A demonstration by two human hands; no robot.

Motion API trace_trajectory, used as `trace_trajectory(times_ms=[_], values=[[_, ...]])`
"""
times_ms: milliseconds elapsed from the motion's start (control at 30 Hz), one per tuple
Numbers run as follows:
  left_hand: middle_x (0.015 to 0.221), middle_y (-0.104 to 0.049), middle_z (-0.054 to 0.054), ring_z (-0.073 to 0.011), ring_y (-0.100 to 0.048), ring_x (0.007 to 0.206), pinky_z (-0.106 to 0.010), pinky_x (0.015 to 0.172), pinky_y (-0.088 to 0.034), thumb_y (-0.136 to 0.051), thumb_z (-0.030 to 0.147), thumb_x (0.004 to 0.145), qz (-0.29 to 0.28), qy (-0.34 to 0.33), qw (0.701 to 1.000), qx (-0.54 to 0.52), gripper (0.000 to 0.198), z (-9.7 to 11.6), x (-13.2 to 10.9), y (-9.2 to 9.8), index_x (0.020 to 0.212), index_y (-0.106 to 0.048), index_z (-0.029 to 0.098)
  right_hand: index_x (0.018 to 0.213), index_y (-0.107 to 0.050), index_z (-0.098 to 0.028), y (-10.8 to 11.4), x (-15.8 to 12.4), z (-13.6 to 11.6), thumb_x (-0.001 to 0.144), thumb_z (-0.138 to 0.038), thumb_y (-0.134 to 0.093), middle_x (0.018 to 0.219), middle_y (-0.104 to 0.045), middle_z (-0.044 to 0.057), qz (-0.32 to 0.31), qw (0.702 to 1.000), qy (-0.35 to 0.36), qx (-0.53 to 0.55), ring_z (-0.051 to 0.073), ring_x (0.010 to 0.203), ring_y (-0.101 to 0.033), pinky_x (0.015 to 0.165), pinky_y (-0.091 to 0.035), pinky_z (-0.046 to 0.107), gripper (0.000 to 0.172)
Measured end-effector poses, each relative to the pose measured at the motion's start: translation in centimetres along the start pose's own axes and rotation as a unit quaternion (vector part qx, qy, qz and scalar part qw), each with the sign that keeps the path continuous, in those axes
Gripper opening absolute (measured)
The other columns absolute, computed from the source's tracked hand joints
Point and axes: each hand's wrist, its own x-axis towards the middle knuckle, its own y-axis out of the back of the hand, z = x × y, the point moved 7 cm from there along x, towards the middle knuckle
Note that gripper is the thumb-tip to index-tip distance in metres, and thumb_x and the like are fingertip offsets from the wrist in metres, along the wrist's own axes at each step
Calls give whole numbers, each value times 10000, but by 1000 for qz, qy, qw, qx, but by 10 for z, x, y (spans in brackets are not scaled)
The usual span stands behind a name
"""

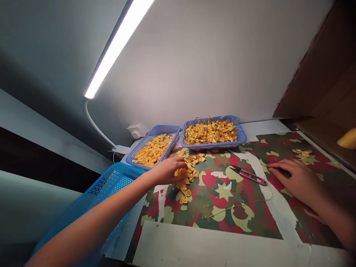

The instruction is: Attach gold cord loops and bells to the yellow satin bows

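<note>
The left hand (174, 171) curls its fingers over the near-left edge of a loose pile of stiff, folded yellow bows (194, 174) that trails toward the near edge; whether it grips one I cannot tell. Right of the pile, slim cord (241, 204) lies lengthwise left to right below slanting metal snips (248, 175), then bends up toward the right hand (294, 177), its thumb and forefinger pinched together, seemingly on the cord.

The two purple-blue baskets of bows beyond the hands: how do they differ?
The lamp-side basket sits slanted to the wall; the other basket sits nearly parallel to it. The lamp-side basket's bows look plain yellow; the other basket's bows look more golden and stringy. Both baskets have perforated sides.
</note>
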Motion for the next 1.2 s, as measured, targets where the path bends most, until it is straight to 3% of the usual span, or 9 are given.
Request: trace_trajectory(times_ms=[100, 200, 300, 467, 700, 833, 933, 1067, 1200], values=[[1034, -615, -76, -209, -600, 927, -285, 779, -483, -691, 370, 774, -40, -52, 996, -62, 364, 20, -25, -11, 1097, -636, 210, 833, -727, -210, -3, 0, -5, 846, -446, -452, 881, -708, 72, -8, 1000, 9, 12, 246, 836, -582, 755, -459, 366, 362], [1122, -592, -89, -236, -568, 985, -320, 818, -477, -743, 425, 728, -19, -47, 997, -61, 475, 28, -41, -23, 1147, -626, 235, 864, -732, -212, -7, 0, -6, 849, -432, -454, 918, -709, 67, -30, 999, 10, 17, 247, 865, -577, 767, -462, 361, 355], [1150, -586, -98, -240, -554, 1002, -347, 849, -460, -676, 436, 800, 32, -31, 998, -32, 374, 28, -46, -35, 1119, -647, 243, 855, -731, -220, -9, 0, 0, 837, -442, -465, 925, -711, 58, -26, 1000, 3, 12, 253, 874, -588, 765, -467, 367, 346], [927, -615, -90, -194, -550, 835, -323, 742, -443, -483, 310, 926, 102, 6, 995, 15, 215, 20, -42, -44, 863, -646, 184, 821, -717, -220, -11, 1, 8, 837, -452, -479, 886, -702, 59, -10, 1000, 20, 21, 251, 868, -615, 785, -478, 374, 333], [858, -611, -84, -203, -546, 805, -336, 729, -455, -448, 227, 925, 137, 55, 988, 37, 186, 11, -42, -47, 796, -572, 173, 783, -702, -212, -4, 3, 5, 821, -441, -484, 839, -699, 61, 17, 999, 27, 18, 258, 826, -606, 767, -483, 398, 319], [1045, -612, -99, -227, -562, 944, -366, 820, -474, -482, 239, 908, 194, 110, 975, -1, 119, 7, -47, -36, 915, -584, 179, 794, -687, -213, 0, 3, 2, 830, -418, -479, 842, -685, 60, 36, 998, 42, -4, 258, 816, -594, 767, -481, 414, 293], [1187, -561, -128, -277, -536, 1070, -430, 904, -463, -582, 298, 835, 232, 137, 963, -21, 220, 16, -54, -22, 1019, -576, 177, 828, -682, -199, 9, 1, -5, 844, -374, -479, 851, -665, 66, 72, 996, 54, -19, 251, 826, -588, 774, -476, 405, 268], [1096, -576, -113, -269, -557, 1016, -422, 876, -483, -612, 288, 786, 239, 155, 955, -89, 267, 35, -81, -17, 1032, -575, 188, 880, -676, -177, 25, -2, -24, 876, -328, -490, 875, -645, 74, 132, 987, 93, -27, 230, 831, -583, 783, -473, 374, 240], [1134, -581, -91, -242, -566, 1013, -371, 869, -492, -741, 311, 704, 167, 63, 969, -170, 440, 57, -115, -52, 1108, -592, 224, 886, -682, -188, 30, -5, -54, 888, -291, -516, 856, -645, 65, 149, 975, 162, -12, 217, 824, -586, 788, -466, 353, 196]])
